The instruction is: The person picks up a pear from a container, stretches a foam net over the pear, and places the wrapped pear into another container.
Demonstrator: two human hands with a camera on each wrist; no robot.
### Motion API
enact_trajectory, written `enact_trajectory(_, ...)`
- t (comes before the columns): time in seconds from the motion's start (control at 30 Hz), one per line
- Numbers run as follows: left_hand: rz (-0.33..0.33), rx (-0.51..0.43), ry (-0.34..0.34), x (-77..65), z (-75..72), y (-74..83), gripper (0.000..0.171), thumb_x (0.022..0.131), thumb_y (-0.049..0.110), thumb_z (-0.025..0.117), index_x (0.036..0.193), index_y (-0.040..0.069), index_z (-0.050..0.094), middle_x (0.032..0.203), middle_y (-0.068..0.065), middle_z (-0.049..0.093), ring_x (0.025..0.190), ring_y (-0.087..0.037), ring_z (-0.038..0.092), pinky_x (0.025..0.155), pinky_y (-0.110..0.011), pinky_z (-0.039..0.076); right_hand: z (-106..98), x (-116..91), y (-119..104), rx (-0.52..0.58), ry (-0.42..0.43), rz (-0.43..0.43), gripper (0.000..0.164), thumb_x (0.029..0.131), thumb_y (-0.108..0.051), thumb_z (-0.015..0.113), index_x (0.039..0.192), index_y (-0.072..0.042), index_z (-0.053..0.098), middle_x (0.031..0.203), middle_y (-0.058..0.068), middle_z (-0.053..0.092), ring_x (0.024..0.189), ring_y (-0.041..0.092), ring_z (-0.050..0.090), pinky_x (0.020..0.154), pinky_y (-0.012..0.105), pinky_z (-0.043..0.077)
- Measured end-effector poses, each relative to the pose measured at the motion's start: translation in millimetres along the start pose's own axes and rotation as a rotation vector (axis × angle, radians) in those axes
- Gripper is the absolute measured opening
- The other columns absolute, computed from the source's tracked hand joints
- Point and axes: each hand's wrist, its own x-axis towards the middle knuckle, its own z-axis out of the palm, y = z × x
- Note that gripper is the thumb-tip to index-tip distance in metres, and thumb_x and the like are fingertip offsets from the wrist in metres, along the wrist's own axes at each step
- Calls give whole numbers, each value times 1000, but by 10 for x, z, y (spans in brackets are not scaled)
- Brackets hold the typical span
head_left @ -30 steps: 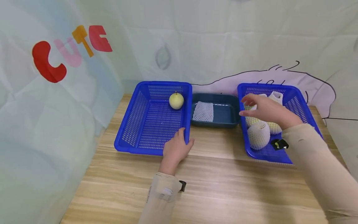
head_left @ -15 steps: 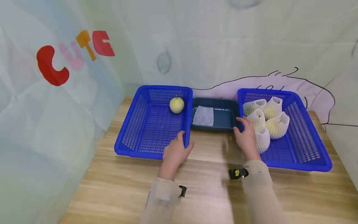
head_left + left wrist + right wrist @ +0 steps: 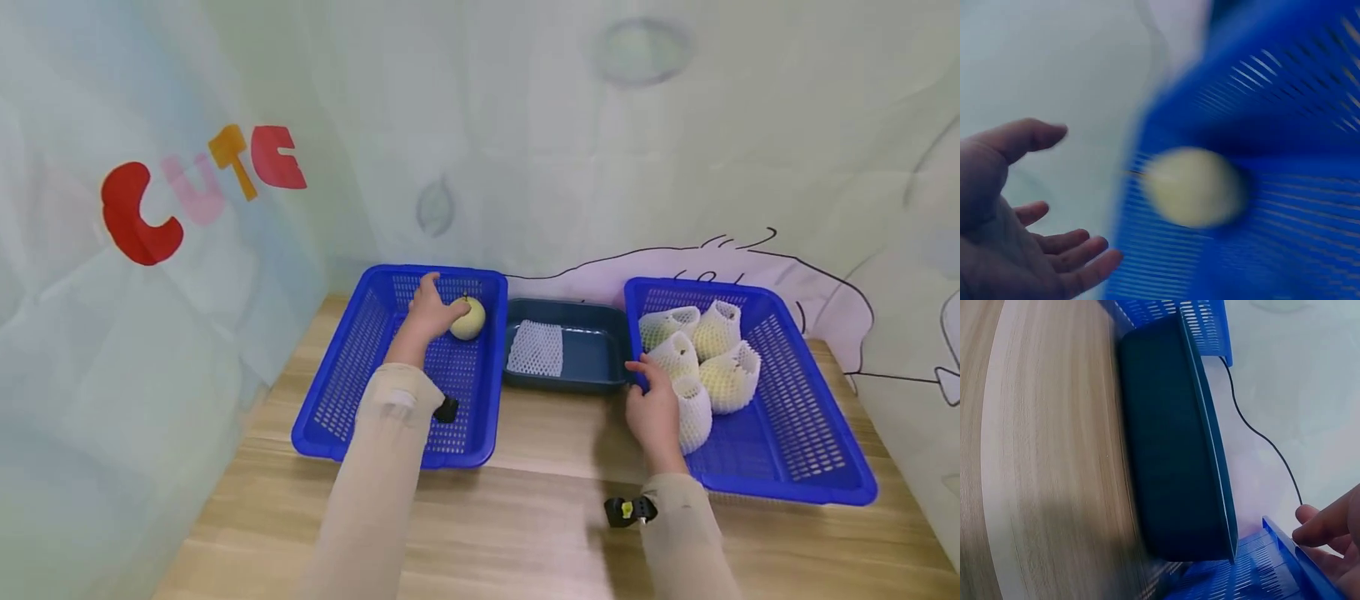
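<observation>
A pale yellow pear with a stem [image 3: 468, 318] lies in the back right corner of the left blue basket [image 3: 491, 417]. Reaching over that basket, my left hand [image 3: 429, 315] has its thumb beside the pear in the head view. In the left wrist view, its fingers are spread and hold nothing, and the pear [image 3: 1194, 187] is blurred. My right hand [image 3: 654, 412] rests at the left rim of the right blue basket [image 3: 795, 492], fingers relaxed. Several pears in white foam nets [image 3: 727, 379] sit inside that basket.
Between the baskets stands a dark teal tray [image 3: 592, 385] with a flat white foam net [image 3: 536, 348] in it. All rest on a wooden table [image 3: 540, 533]. A printed cloth backdrop [image 3: 525, 167] hangs behind and at the left.
My left hand has left the left basket's front rim and moved up to the pear. My right hand came back from over the netted pears to the right basket's left rim.
</observation>
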Motion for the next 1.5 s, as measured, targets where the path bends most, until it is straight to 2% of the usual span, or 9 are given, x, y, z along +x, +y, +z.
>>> enact_trajectory(0.07, -69, -12, -27, 169, 132, -177, 85, 85, 28, 64, 146, 7, 7, 147, -26, 16, 133, -43, 14, 105, -53, 21, 7, -12, 27, 23, 11, 16, 35, 81, 10, 42, 110, 3, 60, 136, 16, 45, 130, 33, 34, 104, 45, 27)
enact_trajectory(0.17, -150, -24, -26, 316, 335, -414, 95, 80, 27, 71, 146, 7, 5, 147, -27, 14, 133, -44, 13, 106, -53, 20, 17, -33, 52, 55, 20, 32, 33, 81, 11, 42, 107, 4, 62, 135, 15, 47, 129, 32, 35, 104, 44, 28)
enact_trajectory(0.3, -154, -60, 32, 413, 470, -549, 97, 76, 22, 74, 145, 9, 7, 145, -27, 15, 131, -46, 15, 104, -56, 22, 32, -40, 64, 95, 21, 33, 31, 80, 12, 42, 104, 6, 62, 134, 16, 48, 128, 33, 36, 104, 44, 28)
enact_trajectory(0.53, -112, -45, 19, 517, 520, -456, 96, 79, 20, 72, 147, 12, 4, 147, -26, 10, 131, -48, 14, 103, -57, 22, 10, 11, 100, 160, 39, 62, 28, 81, 14, 44, 101, 7, 63, 134, 16, 48, 128, 32, 37, 104, 42, 29)
enact_trajectory(0.7, -89, -23, 3, 556, 576, -466, 94, 80, 18, 72, 147, 15, 5, 147, -25, 9, 129, -49, 18, 102, -58, 23, -5, 0, 128, 132, 38, 25, 24, 81, 15, 45, 94, 6, 63, 133, 18, 48, 128, 34, 36, 105, 43, 27)
enact_trajectory(0.9, -80, -10, 19, 611, 634, -485, 100, 79, 20, 73, 147, 11, 0, 146, -29, 10, 128, -50, 23, 103, -55, 23, 9, 22, 125, 155, 50, 3, 22, 81, 16, 46, 91, 6, 63, 131, 19, 50, 127, 35, 37, 105, 42, 28)
enact_trajectory(1.03, -73, 5, 24, 644, 665, -497, 98, 79, 21, 73, 146, 9, 3, 143, -32, 16, 126, -48, 28, 103, -54, 26, 9, 29, 106, 159, 40, 15, 22, 81, 16, 46, 91, 7, 62, 131, 19, 49, 127, 35, 36, 105, 43, 28)
enact_trajectory(1.2, -99, 41, 24, 666, 705, -522, 92, 78, 22, 73, 143, 9, 9, 135, -32, 24, 121, -46, 36, 100, -53, 31, 3, 39, 104, 159, 43, 25, 21, 81, 15, 46, 91, 6, 62, 131, 19, 49, 127, 35, 37, 104, 43, 29)
enact_trajectory(1.5, -91, 55, 96, 614, 643, -472, 81, 73, 22, 75, 134, 5, 23, 125, -29, 37, 112, -44, 45, 93, -51, 38, 4, 48, 127, 178, 51, 27, 20, 80, 16, 46, 90, 7, 62, 131, 19, 49, 127, 35, 37, 105, 43, 28)
